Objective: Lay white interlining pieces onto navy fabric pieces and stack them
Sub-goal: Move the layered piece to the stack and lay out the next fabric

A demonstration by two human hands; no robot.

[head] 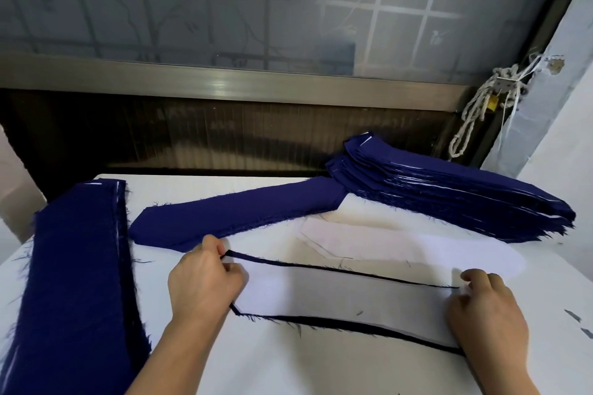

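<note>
Now, from the head camera: one white interlining piece (346, 295) laid on one navy piece (321, 322), close in front, only thin dark edges peeking out. Navy left end pinched by the left hand (205, 280). Right end under the bent fingers of the right hand (487, 308), gripping or just pressing, cannot tell. Not stacked yet. Two navy piles: left pile (77, 266), far pile (449, 199). One loose navy strip (237, 218) between.

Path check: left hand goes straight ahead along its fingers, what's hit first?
Left hand, pinching the interlined piece, would probably first meet the loose navy piece just ahead; the gap between them is unclear.
</note>
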